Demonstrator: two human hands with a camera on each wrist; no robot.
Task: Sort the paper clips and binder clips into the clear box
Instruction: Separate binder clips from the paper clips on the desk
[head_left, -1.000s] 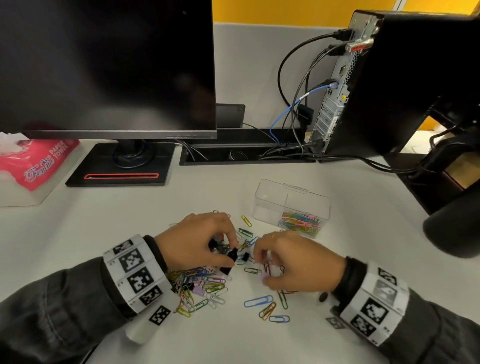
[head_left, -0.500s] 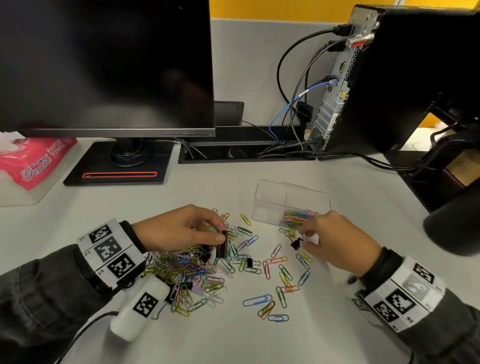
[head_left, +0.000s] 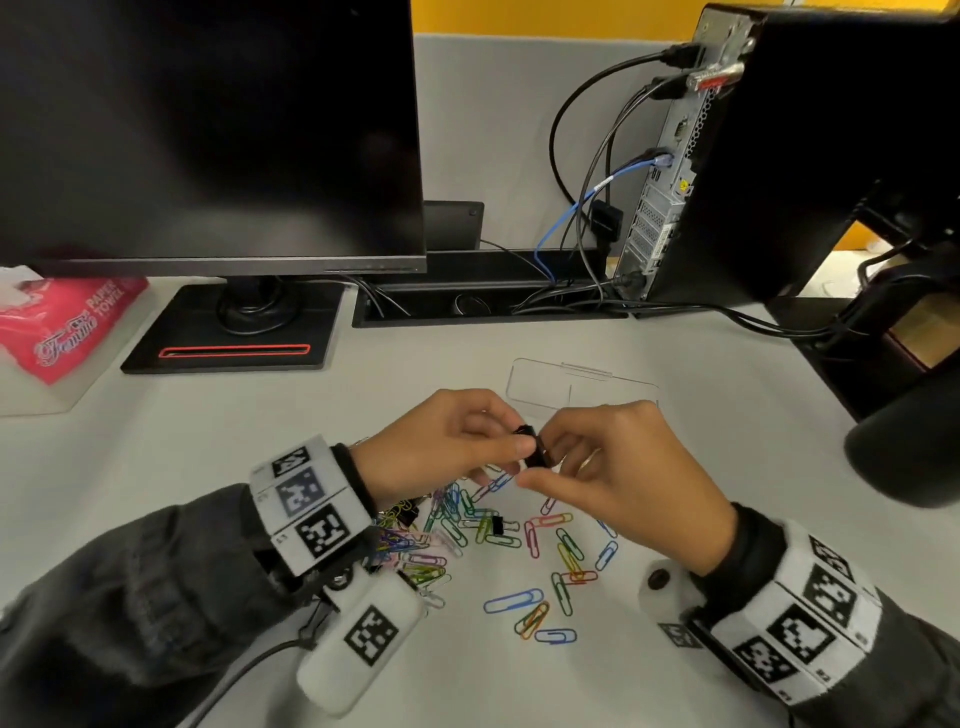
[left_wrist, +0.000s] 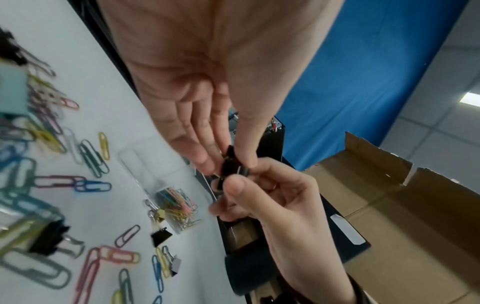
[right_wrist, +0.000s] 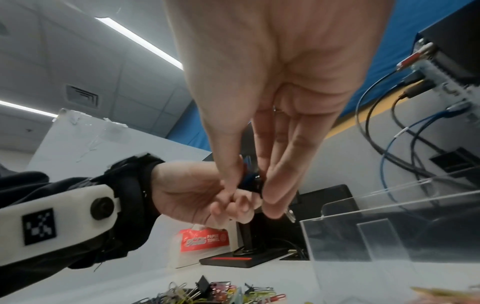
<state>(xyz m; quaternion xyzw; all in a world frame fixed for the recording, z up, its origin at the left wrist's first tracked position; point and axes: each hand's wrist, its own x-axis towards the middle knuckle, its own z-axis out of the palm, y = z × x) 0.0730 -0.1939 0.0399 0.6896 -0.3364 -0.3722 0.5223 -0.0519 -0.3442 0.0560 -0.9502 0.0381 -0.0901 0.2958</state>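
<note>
A black binder clip (head_left: 535, 451) is held above the desk, pinched from both sides. My left hand (head_left: 511, 453) grips it from the left and my right hand (head_left: 544, 470) from the right. The wrist views show the same binder clip (left_wrist: 232, 164) (right_wrist: 249, 183) between thumb and fingers. The clear box (head_left: 540, 382) stands just behind the hands, with coloured paper clips in its right compartment (left_wrist: 172, 202). Loose paper clips (head_left: 563, 558) lie below the hands, with a denser pile (head_left: 415, 553) under my left wrist. A small black binder clip (head_left: 497, 526) lies among them.
A monitor (head_left: 208, 135) on its stand (head_left: 234, 340) fills the back left, beside a pink paper towel pack (head_left: 67, 327). At the back right is a PC tower (head_left: 753, 156) with cables (head_left: 582, 208). A black round object (head_left: 909, 447) sits at the right edge.
Both hands have lifted off the desk and met in front of the box. The right hand moved left from the box, and both now pinch one black binder clip.
</note>
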